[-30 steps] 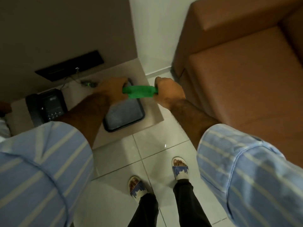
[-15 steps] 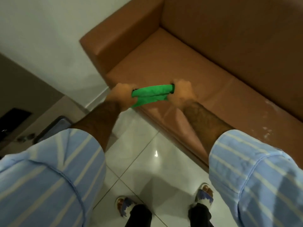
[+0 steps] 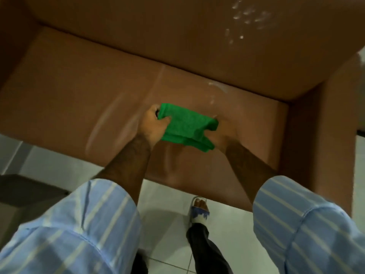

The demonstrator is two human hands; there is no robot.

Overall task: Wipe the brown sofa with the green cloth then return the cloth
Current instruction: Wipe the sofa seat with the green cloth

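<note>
While both arms reach forward over the seat, the green cloth hangs bunched between the two hands, above the seat cushion of the brown sofa; whether its lower folds touch the leather I cannot tell. The left hand closes around the cloth's left end, fingers curled over the top corner and thumb pressed against the fabric. The right hand grips the cloth's right end, with its fingers largely hidden behind the folds, so only the back of the hand and part of the thumb show. Folded into several layers, the cloth sags a little toward its lower right corner. On the sofa, pale streaks run across the seat to the left of the hands, and whitish spots mark the backrest toward the upper right, with a further smear where seat and backrest meet. An armrest of the sofa stands at the right, close beside the right forearm. Both forearms are bare, coming out of rolled-up light blue sleeves with pale stripes. Below, on the white tiled floor, one foot in a blue and white sandal stands just in front of the sofa's front edge, under a dark trouser leg. A dark, blurred object sits at the far left, too indistinct to identify.
</note>
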